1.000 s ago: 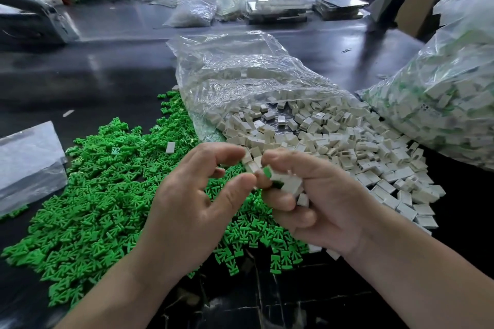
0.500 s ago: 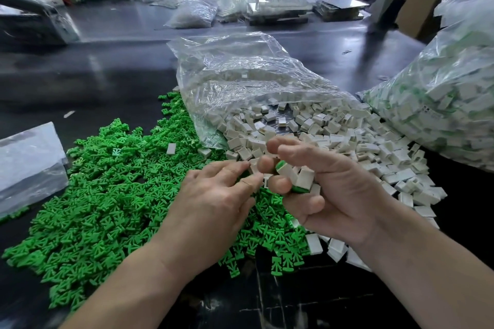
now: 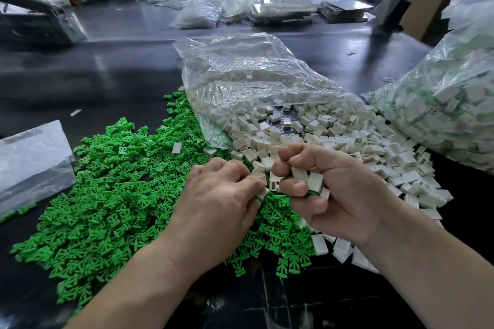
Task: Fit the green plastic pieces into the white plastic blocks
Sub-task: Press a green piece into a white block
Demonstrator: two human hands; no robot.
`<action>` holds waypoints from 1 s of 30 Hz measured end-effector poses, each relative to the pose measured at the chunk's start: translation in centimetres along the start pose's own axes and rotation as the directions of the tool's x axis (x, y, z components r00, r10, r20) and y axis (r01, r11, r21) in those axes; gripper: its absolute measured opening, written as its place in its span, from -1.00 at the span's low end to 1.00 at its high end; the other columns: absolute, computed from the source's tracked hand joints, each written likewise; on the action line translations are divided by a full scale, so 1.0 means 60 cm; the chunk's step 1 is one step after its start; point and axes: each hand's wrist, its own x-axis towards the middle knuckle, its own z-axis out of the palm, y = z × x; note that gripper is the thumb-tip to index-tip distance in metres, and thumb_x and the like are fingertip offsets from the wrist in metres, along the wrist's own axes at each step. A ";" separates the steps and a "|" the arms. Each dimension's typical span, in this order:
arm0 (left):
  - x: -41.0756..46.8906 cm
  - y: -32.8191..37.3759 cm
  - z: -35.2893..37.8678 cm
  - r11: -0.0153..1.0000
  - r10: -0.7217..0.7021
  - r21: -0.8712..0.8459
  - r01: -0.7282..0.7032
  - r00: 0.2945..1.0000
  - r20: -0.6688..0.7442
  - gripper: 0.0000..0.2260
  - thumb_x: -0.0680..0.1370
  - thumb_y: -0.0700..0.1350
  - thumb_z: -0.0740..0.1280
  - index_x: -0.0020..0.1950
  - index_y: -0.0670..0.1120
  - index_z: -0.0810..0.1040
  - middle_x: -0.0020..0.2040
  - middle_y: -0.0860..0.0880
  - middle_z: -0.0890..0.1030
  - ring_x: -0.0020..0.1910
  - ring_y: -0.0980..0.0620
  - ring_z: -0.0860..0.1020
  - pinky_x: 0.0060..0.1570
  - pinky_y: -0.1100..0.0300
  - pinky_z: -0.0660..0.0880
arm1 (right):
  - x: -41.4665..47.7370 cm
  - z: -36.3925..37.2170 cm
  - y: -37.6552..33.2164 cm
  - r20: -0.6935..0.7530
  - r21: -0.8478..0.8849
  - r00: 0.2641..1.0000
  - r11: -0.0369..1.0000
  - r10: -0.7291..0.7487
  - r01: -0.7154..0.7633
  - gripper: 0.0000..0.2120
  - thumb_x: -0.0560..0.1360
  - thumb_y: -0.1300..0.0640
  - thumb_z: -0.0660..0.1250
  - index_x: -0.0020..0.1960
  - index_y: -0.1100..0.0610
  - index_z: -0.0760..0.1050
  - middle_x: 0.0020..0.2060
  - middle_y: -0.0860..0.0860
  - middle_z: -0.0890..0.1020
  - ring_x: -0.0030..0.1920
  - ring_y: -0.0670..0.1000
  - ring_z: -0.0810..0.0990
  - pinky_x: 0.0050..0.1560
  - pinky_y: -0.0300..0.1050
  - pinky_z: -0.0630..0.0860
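The left hand [image 3: 219, 208] lies palm down over the near edge of the green plastic pieces [image 3: 107, 195], its fingers curled and pinching a single white block [image 3: 262, 193] that shows a sliver of green at its lower end. The right hand [image 3: 331, 195], just beside it and almost touching, is curled round a clutch of white blocks [image 3: 307, 180], with green showing beneath one. The green pieces are small, matte, forked mouldings, spread in a wide flat heap on the glossy dark table [image 3: 107, 75]. The loose white blocks [image 3: 347, 147] are small, smooth, rectangular and slotted, spilling from a crumpled clear plastic bag [image 3: 254, 75] behind both hands. At the right stands a full bag of white and green parts [image 3: 441, 104].
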 end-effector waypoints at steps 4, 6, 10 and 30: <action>0.000 0.005 -0.001 1.000 0.013 -0.026 -0.013 1.000 0.014 -0.70 0.56 0.04 0.22 0.25 0.09 0.59 0.15 0.07 0.57 0.15 -0.03 0.47 0.08 -0.04 0.39 | 0.000 -0.002 0.000 0.031 -0.023 1.000 1.000 -0.004 0.005 -0.84 0.37 0.27 0.40 -0.07 0.14 0.49 -0.29 0.04 0.50 -0.50 -0.09 0.43 -0.65 -0.34 0.31; -0.001 0.010 0.000 1.000 -0.002 -0.017 0.003 0.999 0.051 -0.64 0.52 0.03 0.21 0.30 0.09 0.54 0.18 0.05 0.53 0.20 -0.04 0.43 0.14 -0.05 0.38 | 0.001 -0.002 0.001 0.035 -0.042 0.999 0.999 -0.016 0.017 -0.83 0.35 0.25 0.45 -0.10 0.14 0.51 -0.29 0.04 0.50 -0.49 -0.09 0.44 -0.64 -0.33 0.31; 0.000 0.004 0.003 1.000 -0.003 -0.025 0.003 1.000 0.008 -0.78 0.56 0.04 0.28 0.15 0.07 0.61 0.08 0.02 0.56 0.11 -0.06 0.47 0.06 -0.06 0.41 | 0.001 -0.003 0.002 0.022 -0.053 1.000 0.998 -0.019 0.020 -0.80 0.30 0.25 0.49 -0.11 0.14 0.54 -0.30 0.05 0.52 -0.50 -0.08 0.44 -0.66 -0.31 0.32; 0.003 -0.002 0.008 0.998 0.028 -0.050 -0.035 0.990 -0.139 -0.87 0.51 -0.05 0.42 0.05 0.04 0.65 -0.06 0.12 0.65 -0.03 -0.01 0.52 -0.04 0.04 0.35 | -0.002 0.001 0.006 -0.080 -0.278 0.988 0.955 -0.131 0.104 -0.87 0.43 0.28 0.42 -0.07 0.15 0.53 -0.31 0.06 0.52 -0.48 -0.04 0.40 -0.63 -0.29 0.24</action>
